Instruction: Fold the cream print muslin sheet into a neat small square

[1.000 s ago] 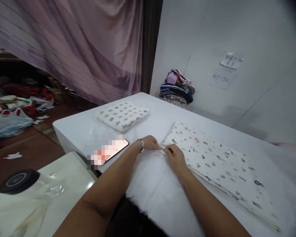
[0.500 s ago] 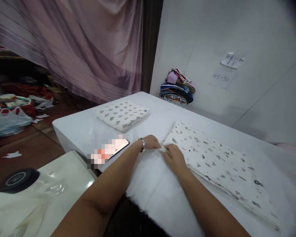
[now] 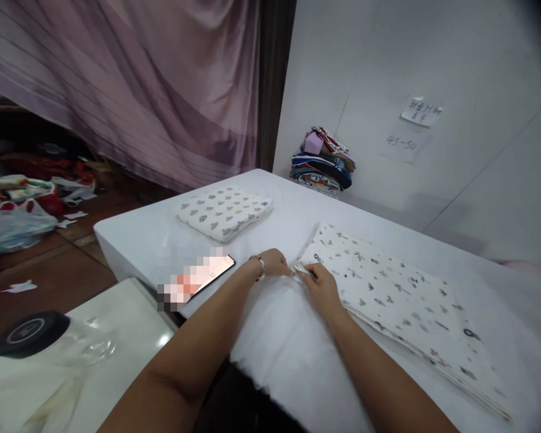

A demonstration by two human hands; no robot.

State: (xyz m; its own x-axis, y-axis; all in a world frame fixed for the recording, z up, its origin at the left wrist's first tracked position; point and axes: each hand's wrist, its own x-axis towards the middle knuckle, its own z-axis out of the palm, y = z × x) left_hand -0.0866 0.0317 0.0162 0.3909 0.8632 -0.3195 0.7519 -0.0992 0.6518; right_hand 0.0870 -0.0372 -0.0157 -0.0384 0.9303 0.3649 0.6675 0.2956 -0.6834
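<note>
Clearly, your left hand (image 3: 276,263) and right hand (image 3: 321,288) meet fingertip to fingertip, both curled into a pinch on a bunched pale strip (image 3: 300,269). The strip sits right between them, just over the white material (image 3: 293,343) that drops toward you between your forearms. Whether the two are one piece, you can't tell from this angle.

Judging by the folds, both are light, soft and limp, with little to break; the white material looks thin and perhaps a bit slippery. The best hold is probably at the gathered part, close to your fingertips, where the layers bunch thick enough to grip; farther down, it would likely just sag.

Counting around your hands, you have one strip and one white material. Two printed cloths lie on the table (image 3: 130,231): a broad, flat patterned cloth (image 3: 388,294) beside your right hand, reaching along that forearm, and a compact folded cloth (image 3: 225,211) beyond your left hand. One phone (image 3: 216,273) lies to the outside of your left wrist, which wears one bracelet (image 3: 262,268). Well beyond both hands are one stack of textiles (image 3: 322,161), its layers too overlapped to count, and two paper notes, one upper (image 3: 421,112) and one lower (image 3: 401,144).
</note>
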